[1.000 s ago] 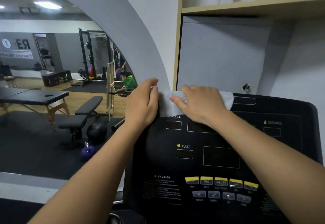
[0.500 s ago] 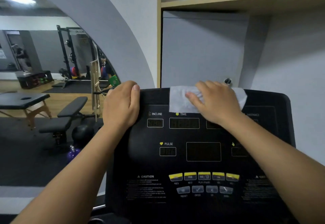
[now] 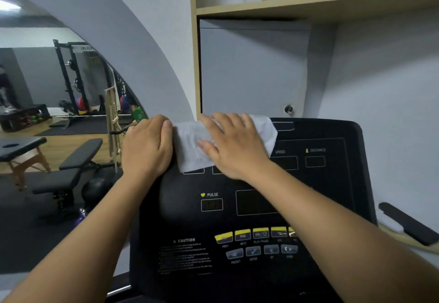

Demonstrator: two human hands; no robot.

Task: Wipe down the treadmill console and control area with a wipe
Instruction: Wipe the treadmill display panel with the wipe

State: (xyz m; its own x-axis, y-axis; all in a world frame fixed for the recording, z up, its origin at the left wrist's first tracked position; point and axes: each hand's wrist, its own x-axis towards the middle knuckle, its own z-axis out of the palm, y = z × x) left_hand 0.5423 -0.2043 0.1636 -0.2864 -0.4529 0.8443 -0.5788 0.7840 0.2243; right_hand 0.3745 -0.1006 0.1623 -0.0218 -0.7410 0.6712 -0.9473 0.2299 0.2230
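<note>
Leaning over a black treadmill console, a person works at its top edge with both bare hands. An arched wall mirror fills the left side of the scene. It reflects a gym floor with a squat rack, a padded weight bench and a massage table. A pale wooden shelf runs across the grey wall above the machine.

The console faces the person, its display windows dark, with the labels PULSE, SPEED and DISTANCE legible on the panel. A white wipe lies spread over the console's upper left area, draped from the top edge down onto the first row of readouts.

The right hand lies flat on the wipe, fingers straight and slightly spread; its grip is wide, pressing the cloth to the panel rather than clutching it. The left hand sits just beside the wipe at the console's upper left corner, its grip closed over that corner, fingers curled behind the edge and thumb against the cloth's left border.

Lower on the panel sit a row of yellow buttons and, beneath it, a row of grey buttons, both untouched. A small dark knob shows on the wall just above the console.
</note>
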